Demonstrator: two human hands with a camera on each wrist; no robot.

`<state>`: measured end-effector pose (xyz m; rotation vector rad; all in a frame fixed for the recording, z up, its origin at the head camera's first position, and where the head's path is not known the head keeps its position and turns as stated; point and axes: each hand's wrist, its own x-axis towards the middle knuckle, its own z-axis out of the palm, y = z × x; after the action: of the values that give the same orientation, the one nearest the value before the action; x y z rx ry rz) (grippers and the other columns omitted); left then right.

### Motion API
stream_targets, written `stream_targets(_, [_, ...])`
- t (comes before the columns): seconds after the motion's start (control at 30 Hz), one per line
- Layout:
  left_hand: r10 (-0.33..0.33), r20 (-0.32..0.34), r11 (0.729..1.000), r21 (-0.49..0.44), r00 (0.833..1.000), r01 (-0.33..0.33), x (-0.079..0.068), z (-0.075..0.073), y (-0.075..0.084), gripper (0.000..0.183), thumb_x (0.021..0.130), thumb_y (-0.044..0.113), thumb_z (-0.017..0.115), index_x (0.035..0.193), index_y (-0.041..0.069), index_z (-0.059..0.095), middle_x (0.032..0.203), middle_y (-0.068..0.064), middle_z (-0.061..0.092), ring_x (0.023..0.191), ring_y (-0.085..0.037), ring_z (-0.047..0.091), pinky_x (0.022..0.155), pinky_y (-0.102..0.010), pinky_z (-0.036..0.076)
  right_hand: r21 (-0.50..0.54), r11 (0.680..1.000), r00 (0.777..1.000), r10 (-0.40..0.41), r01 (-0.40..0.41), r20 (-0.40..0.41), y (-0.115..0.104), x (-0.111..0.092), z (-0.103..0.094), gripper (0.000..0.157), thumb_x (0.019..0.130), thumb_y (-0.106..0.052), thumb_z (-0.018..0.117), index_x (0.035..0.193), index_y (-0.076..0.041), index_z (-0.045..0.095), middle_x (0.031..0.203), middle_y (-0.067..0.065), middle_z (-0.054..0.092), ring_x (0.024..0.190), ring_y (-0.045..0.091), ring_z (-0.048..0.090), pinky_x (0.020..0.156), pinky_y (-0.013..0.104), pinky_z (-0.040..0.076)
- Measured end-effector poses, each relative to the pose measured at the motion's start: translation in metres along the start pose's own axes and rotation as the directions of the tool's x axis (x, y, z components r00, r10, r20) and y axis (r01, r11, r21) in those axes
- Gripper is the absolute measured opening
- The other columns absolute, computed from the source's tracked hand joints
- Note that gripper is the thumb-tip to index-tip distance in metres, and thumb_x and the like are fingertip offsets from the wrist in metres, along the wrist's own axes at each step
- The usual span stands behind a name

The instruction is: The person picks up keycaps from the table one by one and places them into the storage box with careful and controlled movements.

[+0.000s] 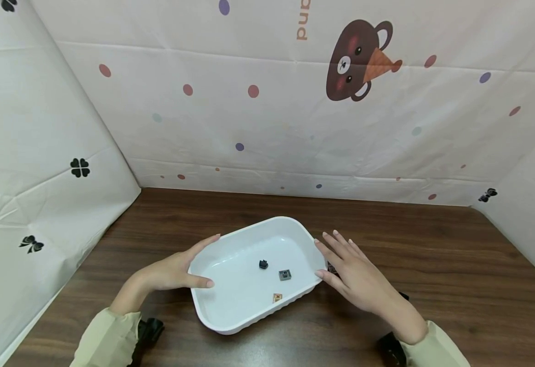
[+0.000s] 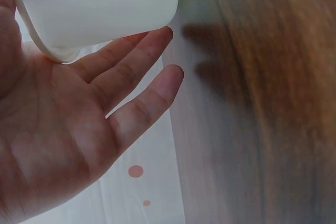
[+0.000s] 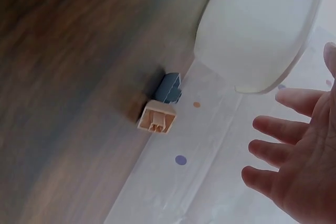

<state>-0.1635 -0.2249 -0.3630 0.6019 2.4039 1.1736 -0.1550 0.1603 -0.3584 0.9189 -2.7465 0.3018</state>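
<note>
Head view: bright, soft, even light, mostly crisp. White printed fabric backdrop [image 1: 286, 122] stretched-looking toward 2 o'clock. Glossy white rectangular plastic tub [image 1: 231, 300] has faint glints inside, 11 to 1 o'clock. Dark brown wood-grain surface [image 1: 432, 255] has pale sheen at 6 o'clock.

Wrist views: dimmer, hazy, low contrast. Left: surface blurred, soft shadows of bare fingers [image 2: 147, 106] at 1 o'clock. Right: surface smeared at 10 o'clock; peach plastic keycap [image 3: 157, 117] shadowed on its 9 o'clock side.
</note>
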Motion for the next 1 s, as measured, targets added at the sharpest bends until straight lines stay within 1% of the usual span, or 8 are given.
stream_targets(0.23, [0.011, 0.003, 1.000, -0.003, 1.000, -0.011, 0.000, 0.000, 0.000, 0.092, 0.079, 0.032, 0.071, 0.147, 0.022, 0.009, 0.143, -0.019, 0.028, 0.114, -0.028, 0.046, 0.091, -0.050, 0.037, 0.016, 1.000, 1.000, 0.018, -0.018, -0.011, 0.007, -0.001, -0.003, 0.055, 0.092, -0.039, 0.050, 0.137, -0.009, 0.041, 0.141, 0.015, 0.037, 0.132, 0.035, 0.025, 0.102, 0.052, 0.023])
stream_targets(0.37, [0.022, 0.008, 1.000, -0.006, 1.000, -0.022, 0.001, 0.000, -0.001, 0.092, 0.079, 0.031, 0.070, 0.147, 0.021, 0.009, 0.143, -0.019, 0.028, 0.114, -0.028, 0.046, 0.091, -0.049, 0.037, 0.061, 0.997, 0.999, 0.037, -0.037, -0.003, 0.013, -0.002, -0.005, 0.055, 0.093, -0.037, 0.050, 0.138, -0.007, 0.040, 0.141, 0.016, 0.036, 0.133, 0.035, 0.024, 0.104, 0.049, 0.021])
stream_targets(0.47, [0.026, 0.011, 1.000, -0.008, 1.000, -0.026, 0.001, 0.000, 0.000, 0.092, 0.079, 0.031, 0.070, 0.147, 0.020, 0.009, 0.142, -0.019, 0.029, 0.114, -0.028, 0.046, 0.090, -0.048, 0.037, 0.104, 0.993, 0.999, 0.051, -0.051, 0.005, 0.017, -0.003, -0.005, 0.054, 0.094, -0.035, 0.049, 0.138, -0.006, 0.039, 0.141, 0.016, 0.035, 0.133, 0.036, 0.024, 0.104, 0.050, 0.020])
stream_targets(0.67, [0.019, 0.010, 1.000, -0.006, 1.000, -0.019, 0.001, 0.000, 0.000, 0.092, 0.079, 0.032, 0.070, 0.147, 0.021, 0.009, 0.142, -0.019, 0.028, 0.114, -0.028, 0.046, 0.091, -0.049, 0.037, 0.168, 0.982, 0.996, 0.088, -0.089, 0.013, 0.025, -0.005, -0.005, 0.053, 0.094, -0.033, 0.050, 0.138, -0.006, 0.039, 0.141, 0.015, 0.035, 0.131, 0.038, 0.025, 0.099, 0.054, 0.026])
stream_targets(0.83, [0.008, 0.003, 1.000, 0.001, 1.000, -0.008, 0.000, 0.000, 0.001, 0.092, 0.079, 0.032, 0.071, 0.147, 0.022, 0.010, 0.143, -0.018, 0.028, 0.115, -0.028, 0.046, 0.092, -0.050, 0.036, 0.189, 0.976, 0.995, 0.103, -0.105, 0.021, 0.030, -0.007, -0.005, 0.053, 0.094, -0.032, 0.050, 0.138, -0.005, 0.039, 0.142, 0.014, 0.034, 0.131, 0.038, 0.025, 0.097, 0.054, 0.029])
stream_targets(1.0, [0.016, 0.008, 1.000, -0.001, 1.000, -0.016, 0.000, 0.000, 0.000, 0.092, 0.079, 0.032, 0.070, 0.147, 0.022, 0.009, 0.143, -0.019, 0.028, 0.113, -0.027, 0.048, 0.090, -0.049, 0.037, 0.207, 0.971, 0.993, 0.118, -0.121, 0.025, 0.033, -0.008, -0.005, 0.054, 0.093, -0.032, 0.050, 0.139, -0.007, 0.037, 0.142, 0.015, 0.033, 0.131, 0.039, 0.026, 0.096, 0.055, 0.030])
